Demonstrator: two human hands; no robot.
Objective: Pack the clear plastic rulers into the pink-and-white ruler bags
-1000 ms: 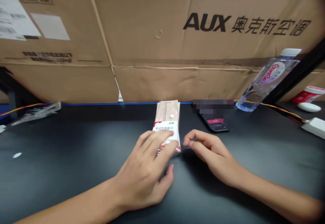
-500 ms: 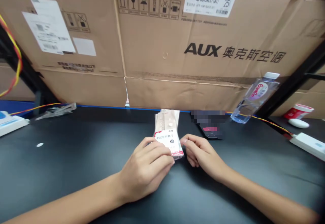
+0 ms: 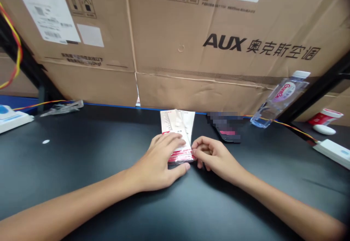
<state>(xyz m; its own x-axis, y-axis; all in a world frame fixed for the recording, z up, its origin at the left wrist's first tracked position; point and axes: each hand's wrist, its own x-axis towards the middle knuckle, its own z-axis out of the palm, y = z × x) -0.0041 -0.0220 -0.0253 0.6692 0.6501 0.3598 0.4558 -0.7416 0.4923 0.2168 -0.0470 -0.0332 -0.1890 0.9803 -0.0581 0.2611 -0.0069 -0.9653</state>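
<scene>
Fingers (image 3: 168,142) of the left hand (image 3: 155,164) lie spread flat on the slim, clear-wrapped beige ruler set (image 3: 172,122) — right hand (image 3: 214,157) curled loosely beside it, no pinch.

The left hand (image 3: 160,162) lies palm down, fingers together and pointing toward 2 o'clock, with the left forearm (image 3: 68,204) reaching in from 8 o'clock. Just beside it, the right hand (image 3: 216,155) curls loosely, fingertips toward 9 o'clock, with the right forearm (image 3: 287,204) coming from 4 o'clock.
</scene>
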